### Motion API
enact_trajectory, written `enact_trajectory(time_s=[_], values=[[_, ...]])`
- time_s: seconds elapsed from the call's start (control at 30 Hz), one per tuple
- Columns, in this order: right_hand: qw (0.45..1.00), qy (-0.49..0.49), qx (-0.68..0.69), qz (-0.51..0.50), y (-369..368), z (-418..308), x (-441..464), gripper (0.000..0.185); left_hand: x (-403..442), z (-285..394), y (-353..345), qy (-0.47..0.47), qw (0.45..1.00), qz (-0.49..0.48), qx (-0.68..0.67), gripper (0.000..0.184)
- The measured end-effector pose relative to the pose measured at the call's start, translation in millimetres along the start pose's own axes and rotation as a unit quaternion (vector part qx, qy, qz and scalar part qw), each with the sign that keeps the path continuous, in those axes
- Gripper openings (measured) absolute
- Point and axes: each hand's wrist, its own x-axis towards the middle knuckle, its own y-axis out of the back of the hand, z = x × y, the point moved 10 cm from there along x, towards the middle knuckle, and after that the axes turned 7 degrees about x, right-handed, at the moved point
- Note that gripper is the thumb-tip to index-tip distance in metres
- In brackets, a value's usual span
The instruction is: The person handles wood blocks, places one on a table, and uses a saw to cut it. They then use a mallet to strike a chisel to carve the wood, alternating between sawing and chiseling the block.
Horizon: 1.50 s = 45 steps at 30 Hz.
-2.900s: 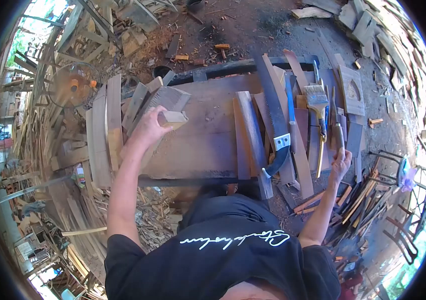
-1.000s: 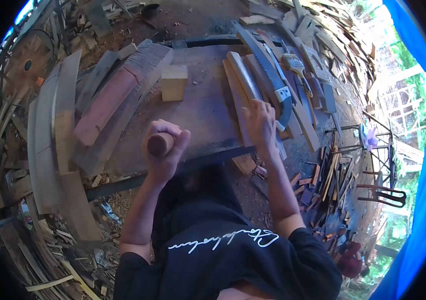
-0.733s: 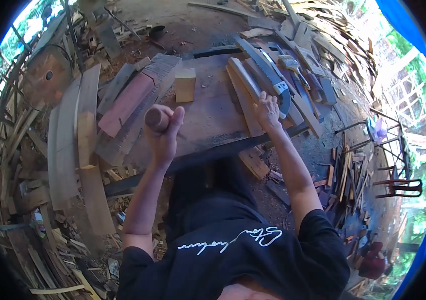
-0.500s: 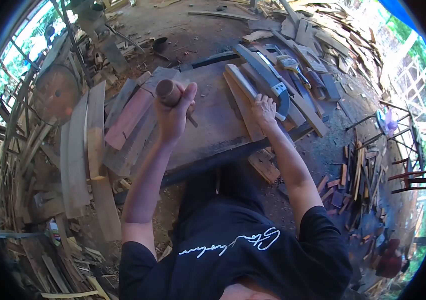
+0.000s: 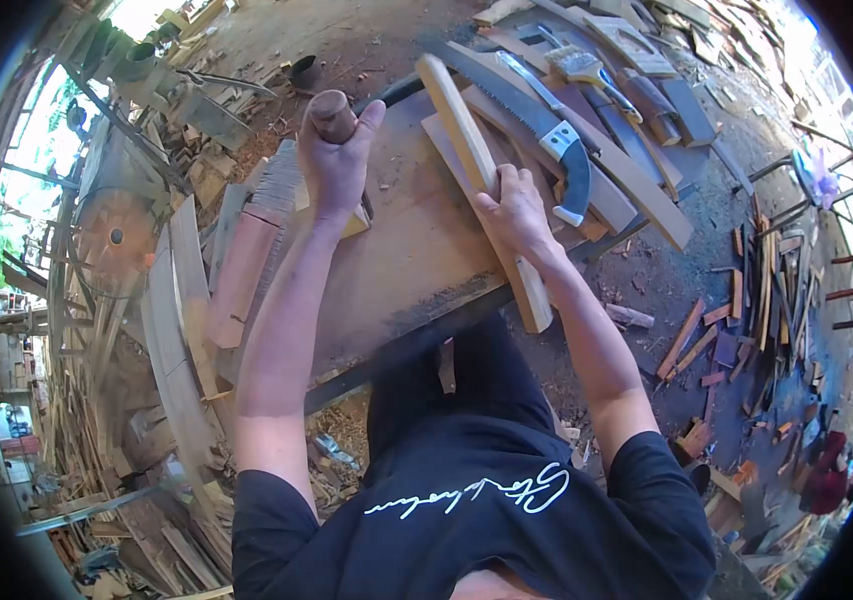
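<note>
My left hand is closed round the brown wooden handle of a tool, with the handle's round end pointing up. The tool's working part is mostly hidden below the fist, so its kind is unclear. My right hand grips a long, pale wooden strip near its middle. That strip slants across the right side of the worktable, its lower end reaching past the near edge. Just right of my right hand lies a curved pruning saw with a dark handle.
A paint brush, a cylindrical wooden piece and several boards lie at the table's far right. A reddish block and long planks are on the left. Scrap wood covers the ground at right.
The wooden strip has come toward my body, and its near end now juts past the table edge. My left hand has risen slightly in view, still holding the handle.
</note>
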Motion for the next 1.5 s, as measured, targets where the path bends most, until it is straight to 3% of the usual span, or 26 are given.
enact_trajectory(time_s=[0.03,0.07,0.2,0.4,0.47,0.63,0.7,0.83,0.9,0.93,1.0,1.03,1.13,1.2,1.27,1.4,1.47,1.5], values=[[1.0,-0.005,0.003,-0.003,4.6,0.2,-4.3,0.049,2.1,-7.5,0.8,0.002,1.0,0.027,0.011,0.029],[0.996,0.005,0.09,-0.01,8.7,-2.8,-9.1,0.048,3.2,-14.3,3.0,0.004,0.998,0.055,0.023,0.032],[0.955,-0.011,0.292,-0.053,3.4,8.3,-28.8,0.049,6.5,-44.3,2.3,0.022,0.995,0.065,0.075,0.034],[0.908,-0.075,0.396,-0.113,-6.6,18.3,-56.3,0.053,3.2,-54.5,4.5,0.022,0.989,0.1,0.104,0.038],[0.911,-0.069,0.386,-0.126,-8.3,17.8,-62.9,0.053,0.4,-42.9,11.7,-0.009,0.984,0.154,0.087,0.033],[0.895,-0.073,0.408,-0.163,-13.7,12.9,-68.8,0.054,-3.5,-47.5,20.5,-0.001,0.982,0.153,0.108,0.034],[0.833,-0.119,0.506,-0.191,-24.9,13.5,-71.0,0.045,-4.2,-46.3,22.3,-0.011,0.982,0.155,0.106,0.034],[0.783,-0.188,0.552,-0.214,-29.2,-0.3,-83.8,0.041,-6.3,-54.3,30.3,-0.004,0.982,0.169,0.082,0.033],[0.842,-0.147,0.472,-0.217,-33.2,1.6,-82.4,0.042,-9.9,-52.1,32.8,-0.003,0.982,0.167,0.087,0.033],[0.843,-0.145,0.47,-0.217,-34.3,-0.1,-81.5,0.042,-12.5,-50.5,30.4,0.007,0.983,0.153,0.105,0.034],[0.954,-0.056,0.243,-0.165,-19.7,-7.0,-69.4,0.048,-16.3,-45.0,31.9,0.014,0.983,0.141,0.119,0.035],[0.968,0.006,0.206,-0.143,-9.7,-22.3,-64.5,0.056,-17.9,-47.9,32.0,0.04,0.981,0.126,0.141,0.033],[0.959,0.073,0.227,-0.153,26.8,-87.0,-52.7,0.061,-20.9,-64.1,35.2,0.079,0.976,0.119,0.164,0.029],[0.931,0.305,0.203,-0.006,74.3,-153.4,-54.3,0.071,-23.6,-77.3,35.4,0.091,0.974,0.126,0.164,0.028],[0.909,0.361,0.208,0.026,98.5,-194.8,-57.3,0.076,-23.9,-75.9,35.6,0.076,0.973,0.149,0.162,0.028],[0.92,0.367,0.133,0.021,96.4,-219.0,-57.3,0.072,-26.5,-77.1,28.8,0.055,0.98,0.162,0.104,0.021],[0.955,0.222,-0.098,-0.171,36.5,-185.8,-32.5,0.07,-30.3,-75.3,27.8,0.062,0.982,0.159,0.085,0.022],[0.957,0.22,-0.098,-0.164,41.6,-184.5,-28.2,0.07,-30.2,-72.0,27.4,0.052,0.98,0.17,0.086,0.023]])
